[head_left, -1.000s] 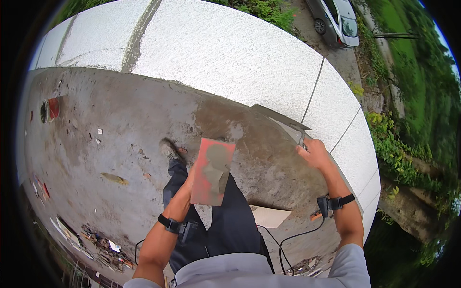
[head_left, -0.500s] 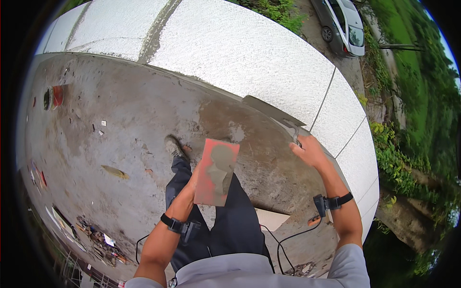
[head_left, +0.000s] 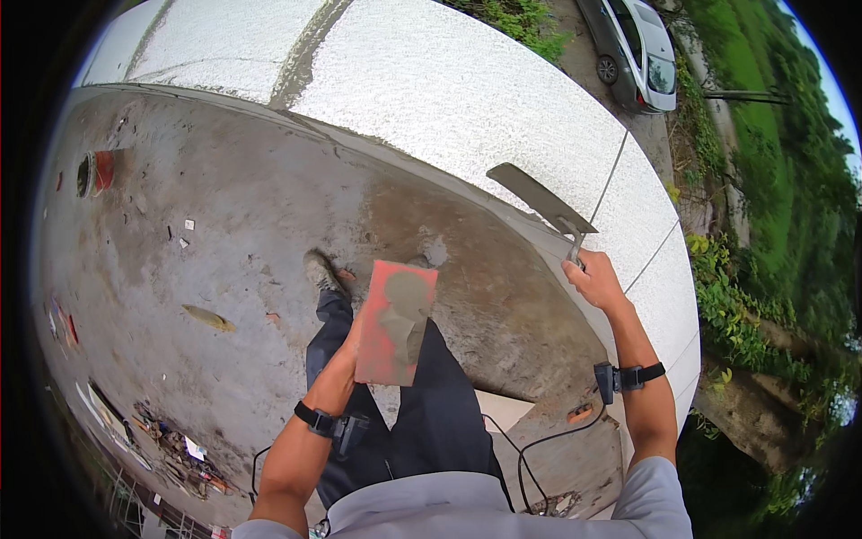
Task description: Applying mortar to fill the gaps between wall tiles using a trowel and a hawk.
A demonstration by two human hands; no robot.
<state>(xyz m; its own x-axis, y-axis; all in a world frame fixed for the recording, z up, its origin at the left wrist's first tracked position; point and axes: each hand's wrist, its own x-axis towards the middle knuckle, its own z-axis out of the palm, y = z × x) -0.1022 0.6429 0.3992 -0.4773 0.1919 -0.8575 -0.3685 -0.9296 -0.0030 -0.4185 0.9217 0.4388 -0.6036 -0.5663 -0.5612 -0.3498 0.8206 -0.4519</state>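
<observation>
My left hand (head_left: 353, 350) grips a red rectangular plasterer's hawk (head_left: 371, 328) from its underside, so most of its fingers are hidden. Grey wet mortar (head_left: 406, 310) is smeared over the middle and right of the hawk. On the right, my right hand (head_left: 596, 281) is closed round the handle of a plastering trowel (head_left: 539, 196). Its long grey blade lies over the lower part of a white rough-faced wall panel (head_left: 431, 90); whether it touches the panel I cannot tell. A grey mortar strip (head_left: 305, 54) runs between two panels farther left.
A red bucket (head_left: 104, 171) lies at the far left of the grey floor (head_left: 242, 225). Debris (head_left: 180, 440) is heaped at the lower left. Near my legs are a pale board (head_left: 505, 410), a black cable (head_left: 525, 454) and an orange brick (head_left: 580, 413). Beyond the wall stands a car (head_left: 639, 54).
My right hand and the trowel have moved right, and the blade has come off the panel's lower edge to farther up its white face. The hawk stays nearly in place.
</observation>
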